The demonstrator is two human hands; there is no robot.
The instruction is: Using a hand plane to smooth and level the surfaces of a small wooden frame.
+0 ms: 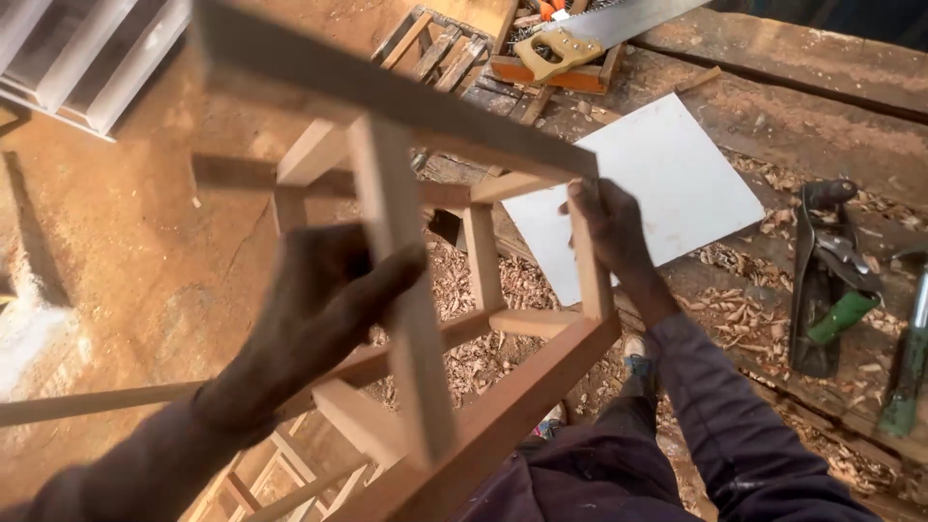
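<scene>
The wooden frame (425, 290) is an open lattice of pale, square-cut rails and uprights joined at right angles, held up off the ground and tilted toward the camera; its nearer members are reddish-brown in shade, the farther ones lighter, and the top rail is blurred. The left hand (324, 295) wraps around one pale upright near the middle of the frame, fingers curled closed on it; the right hand (609, 227) grips another upright at the far right corner, just under the top rail, fingers closed about the wood; both sleeves are dark purple.

Behind the frame, seen through its openings, wood shavings (474, 338) lie heaped on the ground and along a rough plank workbench (802, 126); a white square board (667, 184) lies flat on the bench, its near-left corner hidden by the right hand and the frame. At the top, a handsaw (590, 37) with a tan handle rests across an orange tray (541, 75), beside a small slatted wooden piece (435, 43). On the right of the bench lie a dark hand plane (826, 280) with a green handle, and at the edge another green-handled tool (909, 372), only partly in view. At lower left, more pale wooden framing (271, 474) sits on the reddish dirt floor (135, 242); white slatted panels (87, 58) stand at upper left.
</scene>
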